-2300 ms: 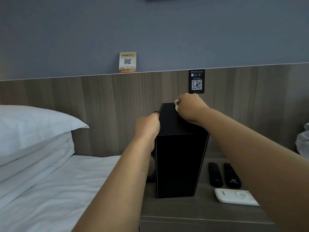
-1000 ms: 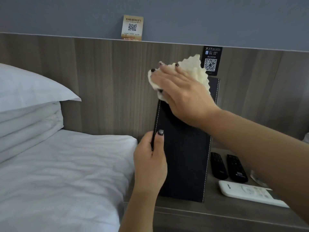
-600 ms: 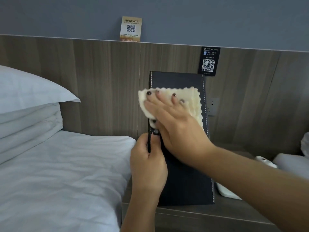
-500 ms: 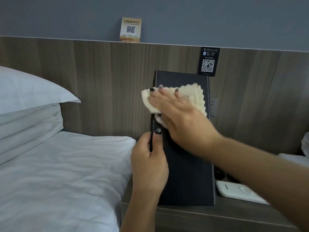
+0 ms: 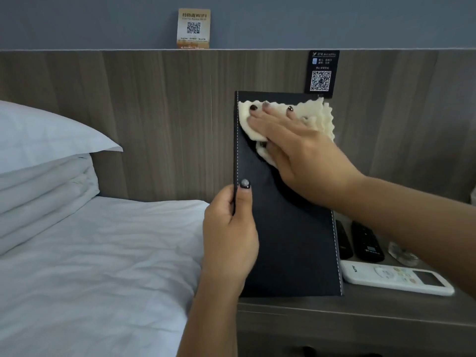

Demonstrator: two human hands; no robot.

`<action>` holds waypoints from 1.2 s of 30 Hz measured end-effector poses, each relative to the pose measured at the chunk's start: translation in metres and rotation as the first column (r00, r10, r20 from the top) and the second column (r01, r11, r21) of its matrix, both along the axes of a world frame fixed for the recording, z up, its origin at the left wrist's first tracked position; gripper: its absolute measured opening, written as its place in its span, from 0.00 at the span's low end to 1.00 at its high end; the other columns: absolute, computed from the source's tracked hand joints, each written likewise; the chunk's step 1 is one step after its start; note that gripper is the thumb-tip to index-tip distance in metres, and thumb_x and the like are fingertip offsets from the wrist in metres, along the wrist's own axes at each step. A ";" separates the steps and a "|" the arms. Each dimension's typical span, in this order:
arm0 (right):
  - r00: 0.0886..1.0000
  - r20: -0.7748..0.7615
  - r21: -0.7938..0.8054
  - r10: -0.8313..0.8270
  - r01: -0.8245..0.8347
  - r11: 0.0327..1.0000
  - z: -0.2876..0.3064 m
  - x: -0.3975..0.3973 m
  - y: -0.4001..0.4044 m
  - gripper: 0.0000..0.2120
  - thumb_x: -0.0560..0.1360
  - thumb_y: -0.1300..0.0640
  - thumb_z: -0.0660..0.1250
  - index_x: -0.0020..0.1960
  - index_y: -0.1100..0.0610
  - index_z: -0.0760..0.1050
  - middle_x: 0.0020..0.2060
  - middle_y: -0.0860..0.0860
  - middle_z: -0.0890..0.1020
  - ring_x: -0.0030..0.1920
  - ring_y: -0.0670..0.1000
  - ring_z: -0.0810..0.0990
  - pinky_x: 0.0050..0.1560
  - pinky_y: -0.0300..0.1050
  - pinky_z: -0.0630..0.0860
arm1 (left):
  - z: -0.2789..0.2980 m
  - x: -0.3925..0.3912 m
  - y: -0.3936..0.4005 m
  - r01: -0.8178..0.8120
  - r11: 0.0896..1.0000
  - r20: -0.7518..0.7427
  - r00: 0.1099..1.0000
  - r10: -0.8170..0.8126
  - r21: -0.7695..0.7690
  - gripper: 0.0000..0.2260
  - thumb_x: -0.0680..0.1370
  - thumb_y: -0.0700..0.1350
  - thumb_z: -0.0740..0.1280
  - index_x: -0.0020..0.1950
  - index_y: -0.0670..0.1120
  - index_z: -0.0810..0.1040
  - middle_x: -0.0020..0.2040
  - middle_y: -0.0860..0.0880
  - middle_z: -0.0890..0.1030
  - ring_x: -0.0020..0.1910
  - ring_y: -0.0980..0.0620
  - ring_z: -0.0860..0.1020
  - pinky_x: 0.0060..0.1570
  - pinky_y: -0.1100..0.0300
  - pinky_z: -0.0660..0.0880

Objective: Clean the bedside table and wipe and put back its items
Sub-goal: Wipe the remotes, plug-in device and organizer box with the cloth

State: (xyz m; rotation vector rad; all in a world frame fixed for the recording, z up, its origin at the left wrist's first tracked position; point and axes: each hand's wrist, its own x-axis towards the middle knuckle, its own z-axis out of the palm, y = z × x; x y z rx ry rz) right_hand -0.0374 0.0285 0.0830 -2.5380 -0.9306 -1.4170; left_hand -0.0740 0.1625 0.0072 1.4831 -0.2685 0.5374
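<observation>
The left hand (image 5: 229, 235) held the left edge of the tall black box (image 5: 288, 228), thumb in front and fingers curled behind. The box stood on the bedside table (image 5: 360, 313). Above the left hand, the right hand (image 5: 298, 148) pressed a cream cloth (image 5: 319, 117) flat on the box's top part, fingers straight. Below the right arm lay a white remote (image 5: 396, 279) and two black remotes (image 5: 360, 240).

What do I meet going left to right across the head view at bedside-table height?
Bed sheet → left hand → black box → two black remotes → white remote.
</observation>
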 end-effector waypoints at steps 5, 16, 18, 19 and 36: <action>0.987 -0.003 0.157 -0.161 0.159 0.975 0.038 0.025 -0.019 0.14 0.77 0.64 0.53 0.55 0.66 0.74 0.49 0.60 0.79 0.52 0.61 0.77 0.56 0.46 0.68 | 0.001 0.008 0.004 0.060 0.995 0.009 0.998 -0.061 0.077 0.18 0.82 0.54 0.56 0.50 0.40 0.76 0.45 0.37 0.79 0.39 0.45 0.76 0.43 0.47 0.75; 0.992 -0.121 0.011 -0.045 0.047 0.999 0.013 0.020 0.015 0.17 0.78 0.60 0.54 0.62 0.64 0.74 0.63 0.62 0.77 0.70 0.59 0.70 0.68 0.58 0.69 | -0.006 0.020 0.008 0.154 0.987 0.022 0.988 -0.153 -0.044 0.19 0.83 0.54 0.55 0.51 0.36 0.71 0.39 0.50 0.68 0.39 0.53 0.66 0.38 0.63 0.66; 0.987 -0.133 0.007 -0.087 0.089 0.996 0.039 0.037 0.019 0.17 0.78 0.60 0.53 0.61 0.63 0.73 0.61 0.61 0.77 0.71 0.61 0.67 0.72 0.55 0.61 | -0.008 0.021 0.009 0.212 0.975 -0.024 0.976 -0.214 -0.066 0.19 0.83 0.55 0.55 0.53 0.39 0.73 0.43 0.51 0.71 0.44 0.53 0.69 0.46 0.57 0.69; 0.988 -0.125 0.006 -0.095 0.096 0.995 0.049 0.045 0.021 0.16 0.78 0.60 0.52 0.61 0.62 0.72 0.62 0.60 0.77 0.72 0.60 0.65 0.73 0.54 0.57 | -0.009 0.022 0.009 0.235 0.968 -0.049 0.970 -0.239 -0.087 0.19 0.82 0.57 0.56 0.53 0.42 0.75 0.44 0.51 0.72 0.45 0.53 0.71 0.50 0.55 0.71; 0.974 -0.223 0.257 0.051 0.008 0.966 -0.070 -0.036 0.038 0.24 0.78 0.57 0.50 0.72 0.60 0.68 0.73 0.54 0.68 0.76 0.53 0.59 0.76 0.49 0.51 | -0.010 0.008 -0.001 0.598 0.271 0.121 0.532 -0.838 -0.755 0.34 0.75 0.70 0.53 0.67 0.46 0.76 0.64 0.45 0.79 0.67 0.45 0.75 0.72 0.48 0.61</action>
